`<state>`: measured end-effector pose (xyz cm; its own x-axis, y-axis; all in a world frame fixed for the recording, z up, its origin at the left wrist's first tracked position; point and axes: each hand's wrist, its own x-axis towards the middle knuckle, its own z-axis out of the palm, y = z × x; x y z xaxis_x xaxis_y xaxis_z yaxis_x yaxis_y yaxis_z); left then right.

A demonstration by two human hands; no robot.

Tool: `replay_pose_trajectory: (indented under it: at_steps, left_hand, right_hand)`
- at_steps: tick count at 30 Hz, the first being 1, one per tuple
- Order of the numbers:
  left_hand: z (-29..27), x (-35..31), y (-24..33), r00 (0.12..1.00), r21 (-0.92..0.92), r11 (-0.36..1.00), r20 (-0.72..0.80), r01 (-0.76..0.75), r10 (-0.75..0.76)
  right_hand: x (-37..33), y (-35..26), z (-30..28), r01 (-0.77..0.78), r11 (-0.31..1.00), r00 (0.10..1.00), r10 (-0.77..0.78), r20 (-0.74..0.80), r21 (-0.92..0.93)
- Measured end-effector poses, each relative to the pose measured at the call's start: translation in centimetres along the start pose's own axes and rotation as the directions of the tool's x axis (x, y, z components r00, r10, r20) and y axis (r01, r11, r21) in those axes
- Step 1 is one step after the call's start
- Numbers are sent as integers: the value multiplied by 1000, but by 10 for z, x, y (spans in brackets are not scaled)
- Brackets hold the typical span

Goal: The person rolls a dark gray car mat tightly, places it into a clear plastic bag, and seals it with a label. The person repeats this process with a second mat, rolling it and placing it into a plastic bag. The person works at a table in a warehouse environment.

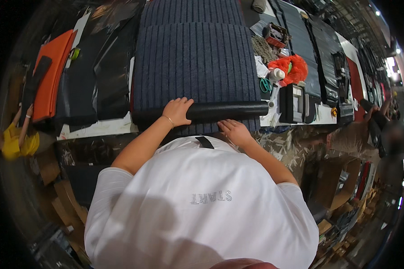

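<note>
A ribbed dark blue-grey carpet mat (193, 62) runs up the table in front of me. Across its near end lies a long, smooth black roll (229, 109); whether it is part of the mat I cannot tell. My left hand (178, 112) grips this roll left of its middle, fingers over the far side and thumb toward me. Closer to my body, my right hand (234, 132) rests on the ribbed strip just below the roll, fingers stretched out and holding nothing. My body hides the strip's near edge.
Right of the mat sit teal-handled scissors (265, 84), a white spool (276, 74), a bright orange-red bag (294, 69) and a black box (292, 103). Black sheets (107, 67) and an orange sheet (54, 80) lie left. A person in yellow (20, 139) stands far left; another person (372, 130) stands right.
</note>
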<state>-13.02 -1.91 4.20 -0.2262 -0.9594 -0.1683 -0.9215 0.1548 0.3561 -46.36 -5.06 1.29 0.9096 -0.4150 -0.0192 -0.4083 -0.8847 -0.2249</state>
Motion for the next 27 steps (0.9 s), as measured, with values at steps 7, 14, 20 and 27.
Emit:
replay_pose_trajectory:
  at_steps: [7, 14, 20, 27]
  left_hand:
    - [-7, -2, -5, 996, -5, 1000, 87, 19, -19]
    - [-18, -13, 7, 1000, 13, 1000, 8, 0, 0]
    - [1, -62, 35, 968, 186, 983, -246, -5, 51]
    - [-15, 21, -29, 959, 144, 986, -256, -83, 118]
  right_hand:
    - [8, -14, -35, -36, 992, 962, 2, -273, -120]
    - [33, 2, -47, -66, 997, 970, 74, -231, 41]
    - [63, 25, -69, -160, 952, 977, 191, -99, 261]
    - [86, 57, -96, -167, 923, 983, 184, -17, 347]
